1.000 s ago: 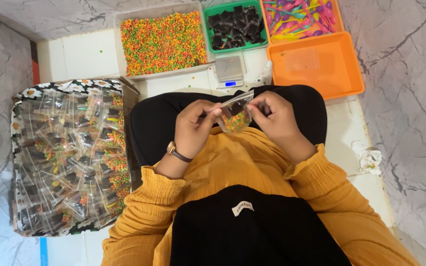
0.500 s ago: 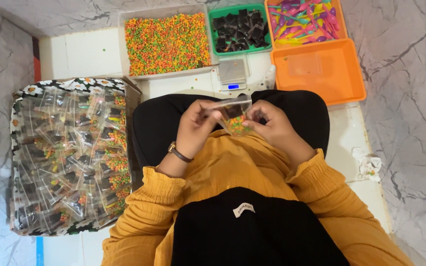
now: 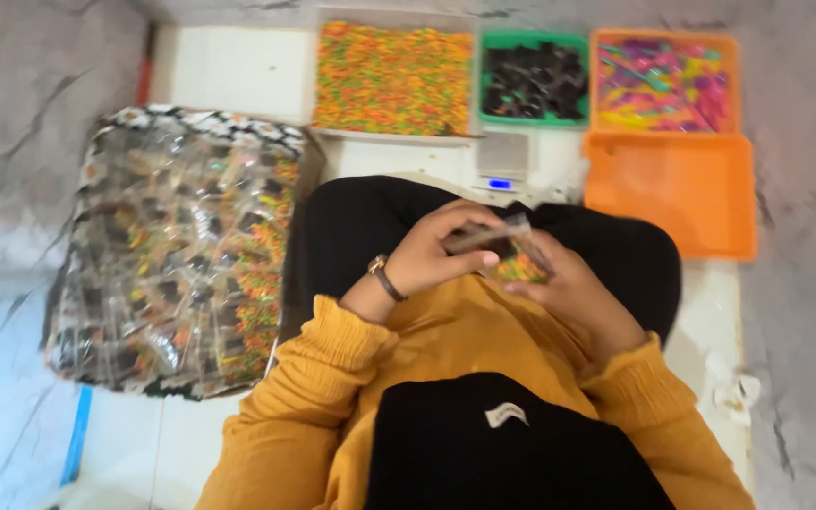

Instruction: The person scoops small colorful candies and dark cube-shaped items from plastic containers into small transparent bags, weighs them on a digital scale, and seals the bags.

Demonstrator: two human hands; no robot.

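Over my black-clad lap I hold a small clear plastic packet [image 3: 514,257] with orange and green bits inside. My left hand [image 3: 438,249], with a watch on its wrist, grips the packet's top edge from the left. My right hand [image 3: 559,293] cups it from below and the right. A large tray [image 3: 177,250] heaped with several filled clear packets lies to my left on the floor.
Ahead stand a white tub of orange-green bits [image 3: 393,77], a green tub of dark pieces [image 3: 533,81], an orange tub of bright sticks [image 3: 663,81] and an orange lid [image 3: 672,189]. A small scale [image 3: 501,161] sits by my knees. Crumpled plastic [image 3: 731,389] lies at right.
My hands have lowered slightly toward my body and folded closer around the packet. The view has shifted and blurred.
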